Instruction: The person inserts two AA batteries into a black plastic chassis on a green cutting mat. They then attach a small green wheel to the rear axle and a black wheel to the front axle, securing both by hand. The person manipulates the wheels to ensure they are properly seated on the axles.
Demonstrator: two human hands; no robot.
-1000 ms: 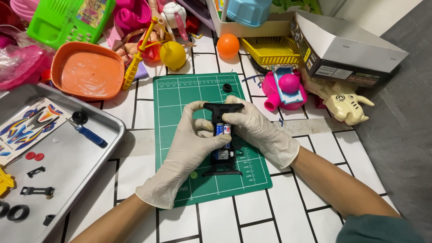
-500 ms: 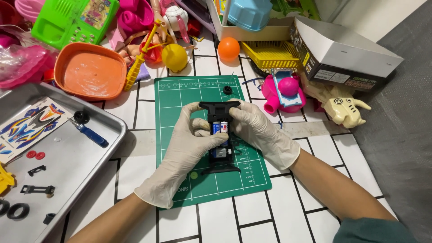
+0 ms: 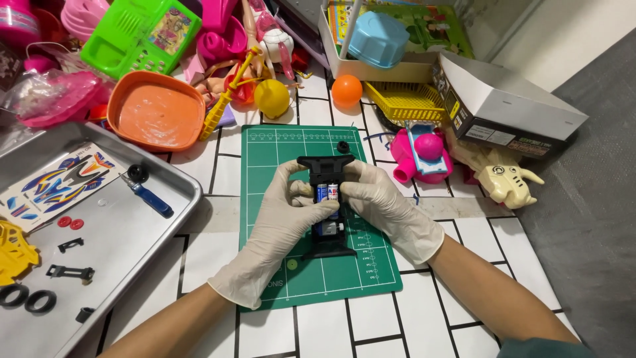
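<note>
While both gloved hands, left (image 3: pixel 281 222) and right (image 3: pixel 384 209), grip the black chassis (image 3: pixel 326 212) at frame centre, it rests over the green mat (image 3: pixel 278 152).

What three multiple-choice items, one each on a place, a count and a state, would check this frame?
1. Where does the black toy car chassis lie?
A. on the green mat
B. in the metal tray
C. in the orange bowl

2. How many loose black tyres lie at the tray's near left corner?
A. none
B. two
C. five

3. How do the gloved hands stand?
A. both off the chassis
B. only one on it
C. both on it

Answers: 1 A, the chassis sits over the mat's grid. 2 B, two black tyres lie side by side. 3 C, the left hand and right hand flank the chassis, fingers on it.
</note>
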